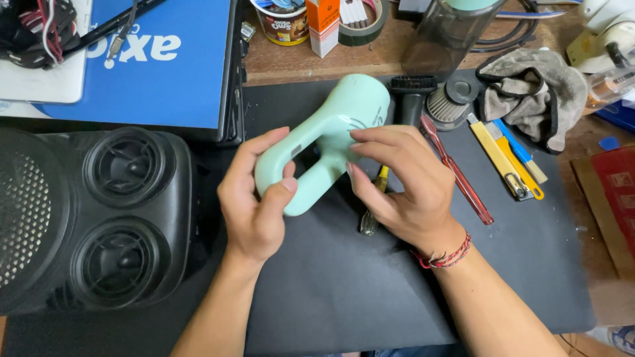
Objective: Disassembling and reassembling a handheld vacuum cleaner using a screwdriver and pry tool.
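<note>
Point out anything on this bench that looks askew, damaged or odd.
Nothing looks spilled or broken. The mint-green handheld device is held off the mat by the left hand and right hand. A red toothbrush lies among the tools, and a grey rag sits crumpled at the mat's corner.
</note>
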